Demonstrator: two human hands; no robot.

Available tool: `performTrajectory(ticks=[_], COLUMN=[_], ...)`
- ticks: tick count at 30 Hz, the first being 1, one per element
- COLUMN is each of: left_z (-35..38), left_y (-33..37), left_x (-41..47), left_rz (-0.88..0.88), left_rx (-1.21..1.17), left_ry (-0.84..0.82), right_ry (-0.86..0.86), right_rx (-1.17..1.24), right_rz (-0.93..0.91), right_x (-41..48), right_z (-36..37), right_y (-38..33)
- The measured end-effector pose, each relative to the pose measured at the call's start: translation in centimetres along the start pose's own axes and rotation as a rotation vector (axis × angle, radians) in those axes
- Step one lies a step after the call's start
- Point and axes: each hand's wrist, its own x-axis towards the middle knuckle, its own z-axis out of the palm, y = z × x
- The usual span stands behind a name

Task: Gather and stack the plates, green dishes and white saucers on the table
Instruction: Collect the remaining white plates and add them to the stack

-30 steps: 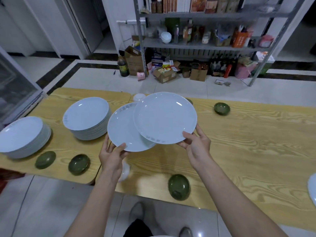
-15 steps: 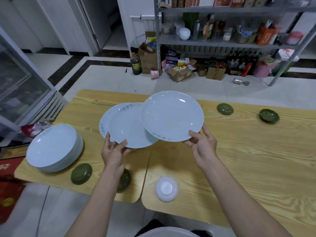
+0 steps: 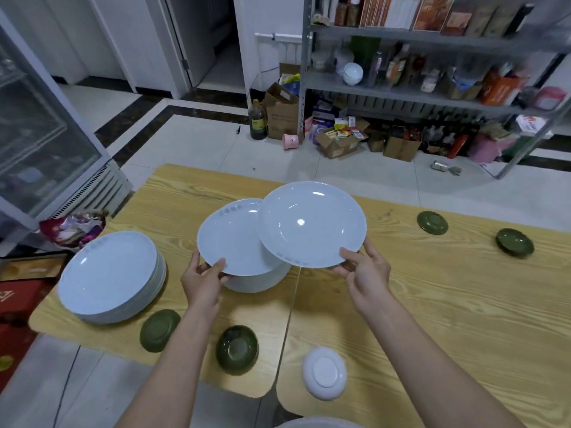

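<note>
While two plate stacks (image 3: 111, 276) stand near the table's (image 3: 463, 304) left edge, left hand (image 3: 202, 281) and right hand (image 3: 366, 278) each grasp a plate; green dishes (image 3: 236, 349) and white saucer (image 3: 324, 372) remain scattered.

The round pale blue-white plate (image 3: 312, 223) carries a faint grey pattern along its near rim, as does the second pale plate (image 3: 230, 239) at its far rim. The yellow wood-grain surface (image 3: 448, 304) bears glossy dark green dishes (image 3: 236, 349) and a plain white saucer (image 3: 324, 372).

A restaurant back room: metal shelving (image 3: 432, 97) of bottled condiments, a glass-door fridge (image 3: 46, 134), stacked plates (image 3: 108, 273).
</note>
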Motion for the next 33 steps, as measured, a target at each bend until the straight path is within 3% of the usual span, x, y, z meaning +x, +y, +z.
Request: performTrajectory(ticks=[13, 21, 26, 33], left_z=[-0.8, -1.0, -1.2, -1.0], left_y=[-1.4, -1.9, -2.2, -2.3], left_x=[2.7, 2.7, 2.8, 2.5], left_rz=[0.064, 0.083, 0.087, 0.086], left_rx=[0.202, 0.154, 0.176, 0.165], left_ry=[0.052, 0.003, -0.022, 0.0], right_ry=[-0.001, 0.029, 0.119, 0.195], right_rx=[-0.125, -0.254, -0.53, -0.705], right_rz=[0.183, 0.171, 0.063, 0.029], right_x=[1.6, 2.6, 3.9, 5.5], right_z=[6.2, 7.7, 8.3, 8.5], right_y=[6.2, 7.9, 8.1, 9.1])
